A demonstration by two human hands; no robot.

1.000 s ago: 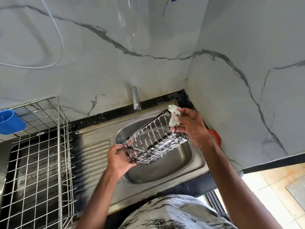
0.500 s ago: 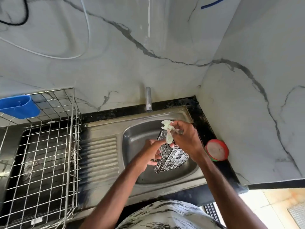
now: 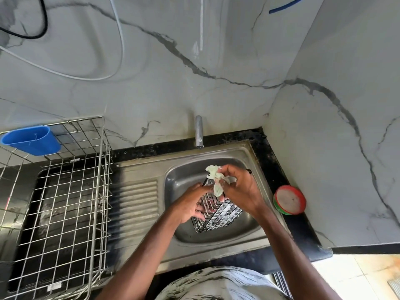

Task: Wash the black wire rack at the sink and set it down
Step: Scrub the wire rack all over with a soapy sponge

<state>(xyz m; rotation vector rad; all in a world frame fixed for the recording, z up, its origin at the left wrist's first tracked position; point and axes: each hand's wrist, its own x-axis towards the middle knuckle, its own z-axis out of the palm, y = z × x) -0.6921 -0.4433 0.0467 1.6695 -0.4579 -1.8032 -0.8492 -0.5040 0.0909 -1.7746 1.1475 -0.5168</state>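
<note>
Both hands work on the black wire rack [image 3: 218, 215] in the sink [image 3: 216, 251].

Head view: the rack is tilted on edge inside the basin, centre right of the frame, below the tap [image 3: 198, 133]. The left hand [image 3: 192, 205] grips its left side, fingers curled onto the wires. The right hand [image 3: 240, 191] pinches a pale wadded cloth [image 3: 216, 180] against its upper edge. A steel drainer basket [image 3: 65, 202] fills the lower left.

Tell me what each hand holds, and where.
Left hand grips the black wire rack by its left side. Right hand pinches a pale rag against the rack's upper end.
</note>
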